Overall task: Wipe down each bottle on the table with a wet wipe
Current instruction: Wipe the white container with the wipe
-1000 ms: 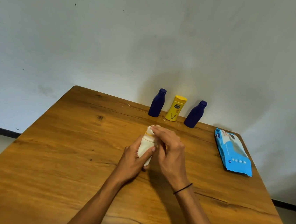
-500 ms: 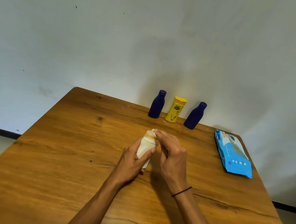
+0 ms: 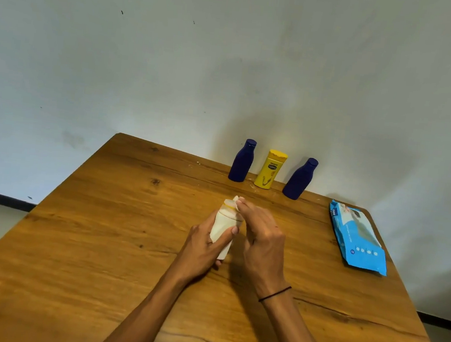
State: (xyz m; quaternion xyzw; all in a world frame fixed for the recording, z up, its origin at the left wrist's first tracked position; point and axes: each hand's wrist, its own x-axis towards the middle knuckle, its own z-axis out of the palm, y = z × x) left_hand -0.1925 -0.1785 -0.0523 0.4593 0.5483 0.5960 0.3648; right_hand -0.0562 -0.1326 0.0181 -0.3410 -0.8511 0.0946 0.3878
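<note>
Head view looks down on a wooden worktop (image 3: pixel 105 241) set against a pale wall (image 3: pixel 174 68). Near its middle the left hand (image 3: pixel 205 249) grips a cream bottle (image 3: pixel 224 226), thumb across the front of the body and the other fingers curled round behind it, so the bottle stands roughly upright with its base at or just above the wood; which of the two cannot be told. A thin yellow ring shows at the bottle's neck below the cap. The right hand (image 3: pixel 263 239) sits just beside it on the right, its fingertips (image 3: pixel 240 204) curled and pinching a small white wet wipe (image 3: pixel 235 199) against the cap and shoulder of the bottle. Only a corner of the wipe shows past the fingertips. A thin black band (image 3: pixel 275 294) circles the right wrist.

At the far edge, close to the wall, three more bottles stand upright in a row: a dark blue bottle (image 3: pixel 242 161) on the left, a yellow bottle (image 3: pixel 270 170) in the middle just beside it, and a second dark blue bottle (image 3: pixel 300 179) on the right, a little apart from the yellow one. All three are well apart from the hands. On the right side of the worktop a blue pack of wipes (image 3: pixel 357 240) lies flat, its long side running along the right edge.
</note>
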